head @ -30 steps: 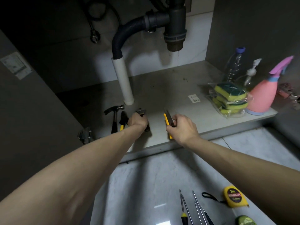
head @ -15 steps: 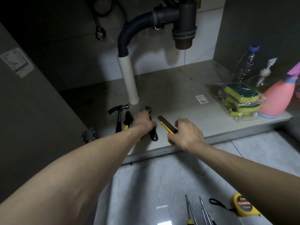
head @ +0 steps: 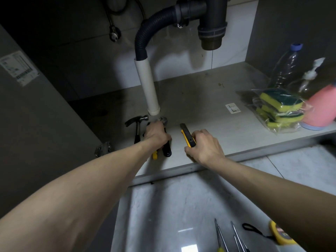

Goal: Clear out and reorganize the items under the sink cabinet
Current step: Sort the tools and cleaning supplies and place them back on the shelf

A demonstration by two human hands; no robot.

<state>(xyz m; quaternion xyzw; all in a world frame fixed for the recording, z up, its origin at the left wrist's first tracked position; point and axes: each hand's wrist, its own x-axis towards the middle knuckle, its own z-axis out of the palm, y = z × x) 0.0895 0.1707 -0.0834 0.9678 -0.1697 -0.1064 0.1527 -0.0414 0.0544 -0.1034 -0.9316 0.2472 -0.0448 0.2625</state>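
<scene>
Both hands are inside the grey cabinet floor [head: 209, 110] area, near its front edge.

Left hand [head: 156, 136]: grip closed, fingers curled over two tools lying side by side, a black-handled adjustable wrench [head: 167, 150] and yellow-and-black-handled pliers [head: 154, 155]. Handle ends stick out on the near side of the hand; the wrench jaw shows just past the knuckles, at the foot of the white drain pipe [head: 148, 88].

Right hand [head: 206, 147]: grip closed round the near end of one yellow-and-black utility knife [head: 186, 133], whose far end points away and slightly left. Can't tell if the knife is lifted or lying flat.

One steel claw hammer with black handle [head: 137, 125] lies just left of the left hand, untouched.

Far right of the cabinet floor:
- 1 clear plastic bag of yellow-and-green sponges [head: 280, 108], at least 3 stacked
- 1 pink spray bottle [head: 321, 110], just right of the bag
- 1 clear plastic bottle with blue cap [head: 287, 66] behind
- 1 clear pump dispenser with white head [head: 311, 73] beside it

On the pale tiled floor [head: 172, 206], near right: 1 yellow tape measure [head: 281, 235] partly hidden by the right forearm, plus at least 3 thin metal-shafted screwdrivers [head: 221, 237], cut off by the frame.
</scene>
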